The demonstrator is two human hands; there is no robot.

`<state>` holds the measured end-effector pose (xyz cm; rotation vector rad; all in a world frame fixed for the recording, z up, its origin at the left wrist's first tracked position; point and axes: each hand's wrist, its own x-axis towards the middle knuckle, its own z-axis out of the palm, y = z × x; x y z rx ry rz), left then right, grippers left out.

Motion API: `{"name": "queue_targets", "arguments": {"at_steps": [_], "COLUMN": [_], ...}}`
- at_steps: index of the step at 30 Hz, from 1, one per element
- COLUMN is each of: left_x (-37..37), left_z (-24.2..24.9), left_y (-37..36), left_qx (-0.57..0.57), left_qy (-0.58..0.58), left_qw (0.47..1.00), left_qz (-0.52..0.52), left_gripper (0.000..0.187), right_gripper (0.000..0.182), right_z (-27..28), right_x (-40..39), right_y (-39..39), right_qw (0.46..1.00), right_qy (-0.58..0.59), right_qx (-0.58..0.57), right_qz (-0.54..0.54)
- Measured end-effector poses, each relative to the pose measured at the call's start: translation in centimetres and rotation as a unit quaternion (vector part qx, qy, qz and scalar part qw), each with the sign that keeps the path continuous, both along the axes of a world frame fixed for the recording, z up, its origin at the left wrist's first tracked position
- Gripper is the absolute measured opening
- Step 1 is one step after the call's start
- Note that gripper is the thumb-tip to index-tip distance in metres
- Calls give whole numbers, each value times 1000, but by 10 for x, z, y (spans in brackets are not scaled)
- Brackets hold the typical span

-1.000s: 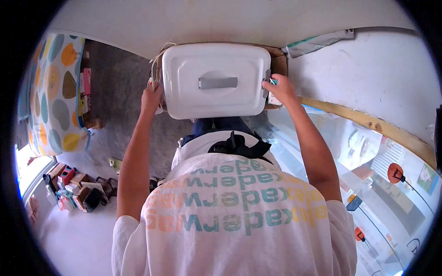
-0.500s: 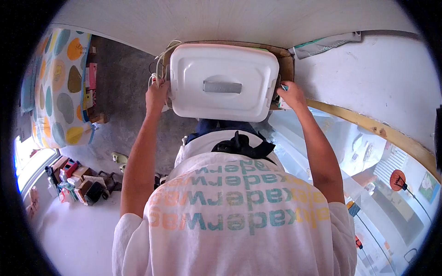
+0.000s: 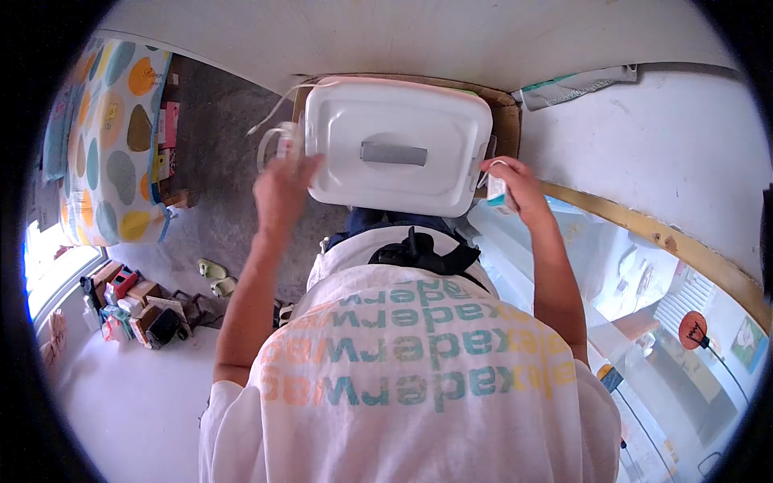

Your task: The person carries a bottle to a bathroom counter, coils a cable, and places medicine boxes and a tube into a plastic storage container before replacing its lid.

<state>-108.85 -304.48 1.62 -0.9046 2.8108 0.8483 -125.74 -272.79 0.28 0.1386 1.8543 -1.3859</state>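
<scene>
A white plastic storage bin (image 3: 346, 181) with a lid and a grey handle (image 3: 393, 154) sits in front of my body. Off its left side, my left hand (image 3: 283, 191) is closed around a bundled white cable (image 3: 266, 149), whose loose end sticks up and out; the hand is smeared by motion. By the bin's right edge, my right hand (image 3: 523, 189) grips a small white and teal box (image 3: 498, 196), with a thin white loop showing at the fingertips.
Behind and under the bin is an open cardboard box (image 3: 507, 121), against the wall. A glass counter with a wooden edge (image 3: 644, 229) runs along the right. At left stand a patterned cloth cover (image 3: 121, 169), green slippers (image 3: 213, 270) and piled small goods (image 3: 137, 306).
My left hand has drawn down slightly with the cable, and its free end swings outward to the left. My right hand has moved down and away from the bin's side, bringing the small box into view.
</scene>
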Motion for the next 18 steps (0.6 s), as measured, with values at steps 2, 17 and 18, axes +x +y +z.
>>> {"name": "queue_targets", "arguments": {"at_steps": [2,17,18], "left_x": [-10,-44,-39], "left_z": [-12,-10,12], "left_y": [27,55,48], "left_qx": [-57,-216,-207], "left_qy": [18,-4,-51], "left_qw": [992,945,951], "left_qz": [-110,-245,-225], "left_gripper": [28,22,23], "right_gripper": [17,17,17], "right_z": [-6,26,33], "right_x": [2,10,7], "right_y": [-7,-3,0], "right_qw": [1000,995,994], "right_qy": [-4,42,32], "right_qx": [13,-19,-35], "right_qz": [-20,-89,-99]}}
